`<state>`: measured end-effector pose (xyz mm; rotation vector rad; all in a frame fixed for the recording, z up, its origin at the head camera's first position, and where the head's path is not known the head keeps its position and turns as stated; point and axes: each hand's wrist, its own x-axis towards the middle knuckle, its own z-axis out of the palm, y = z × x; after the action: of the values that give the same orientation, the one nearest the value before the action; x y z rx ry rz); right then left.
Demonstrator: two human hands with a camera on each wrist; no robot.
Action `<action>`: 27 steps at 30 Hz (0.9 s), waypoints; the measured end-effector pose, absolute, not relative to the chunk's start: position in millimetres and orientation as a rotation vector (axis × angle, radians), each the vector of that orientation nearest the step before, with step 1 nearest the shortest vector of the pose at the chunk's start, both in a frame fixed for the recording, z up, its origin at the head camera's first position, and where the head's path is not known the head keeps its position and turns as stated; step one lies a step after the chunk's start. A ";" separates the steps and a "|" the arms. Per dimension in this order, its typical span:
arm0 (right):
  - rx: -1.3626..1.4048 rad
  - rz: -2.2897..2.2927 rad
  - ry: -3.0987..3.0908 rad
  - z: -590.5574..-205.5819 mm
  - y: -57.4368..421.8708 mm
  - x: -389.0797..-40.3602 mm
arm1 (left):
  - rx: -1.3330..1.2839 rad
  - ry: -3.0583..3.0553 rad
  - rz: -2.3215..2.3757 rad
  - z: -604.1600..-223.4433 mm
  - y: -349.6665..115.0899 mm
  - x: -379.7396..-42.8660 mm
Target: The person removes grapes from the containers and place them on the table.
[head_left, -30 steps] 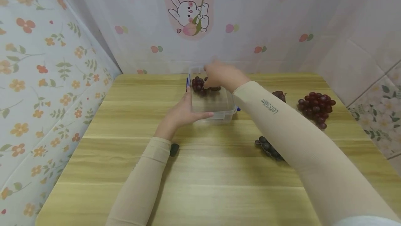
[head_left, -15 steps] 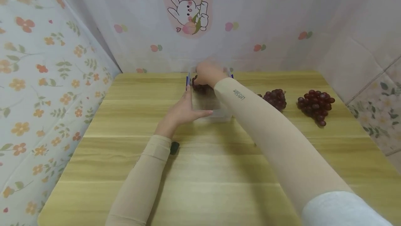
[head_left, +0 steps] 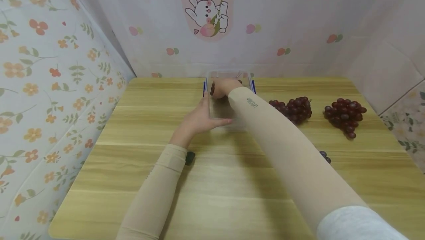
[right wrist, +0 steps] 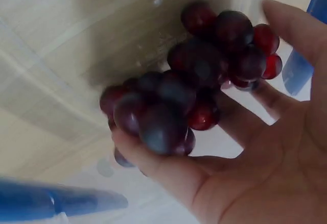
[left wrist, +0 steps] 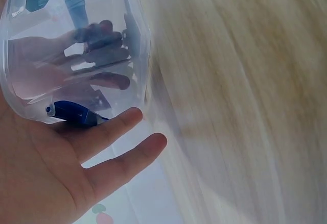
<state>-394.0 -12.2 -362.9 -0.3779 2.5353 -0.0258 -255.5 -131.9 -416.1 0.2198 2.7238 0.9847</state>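
Observation:
A clear plastic box (head_left: 237,122) with blue side clips (head_left: 254,86) stands at the back middle of the table. My left hand (head_left: 196,120) touches it at the near left corner, thumb along the front and fingers along the left side. Its fingers (left wrist: 120,168) look straight in the left wrist view. Inside the box, my right hand (head_left: 223,86) holds a bunch of dark red grapes (right wrist: 158,117), thumb on one side and fingers spread round the other. Through the box wall, the left wrist view shows the right hand (left wrist: 38,71) low inside, by the grapes.
Right of the box lie more red grapes (head_left: 299,110) and another red bunch (head_left: 345,114). Some dark grapes (head_left: 325,156) show from behind the right forearm. A small dark object (head_left: 190,158) lies beside the left wrist. A patterned curtain (head_left: 149,48) hangs behind the table.
My right hand has moved left and down into the box among the grapes. The left hand keeps its place at the box. The head view has shifted slightly.

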 end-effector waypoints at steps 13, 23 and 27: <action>-0.333 0.098 2.530 -341.7 4.5 -372.2 | 0.198 2.700 1.002 -414.5 -132.2 -252.4; -0.399 0.124 2.560 -338.2 13.4 -366.4 | 0.213 2.717 1.012 -416.1 -129.9 -253.8; -0.455 0.126 2.527 -338.4 15.3 -366.2 | 0.185 2.703 1.023 -416.0 -129.7 -252.9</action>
<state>-366.2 15.3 -338.4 -0.4551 2.5271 0.1260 -252.9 -129.7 -416.0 0.1848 2.7026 1.0228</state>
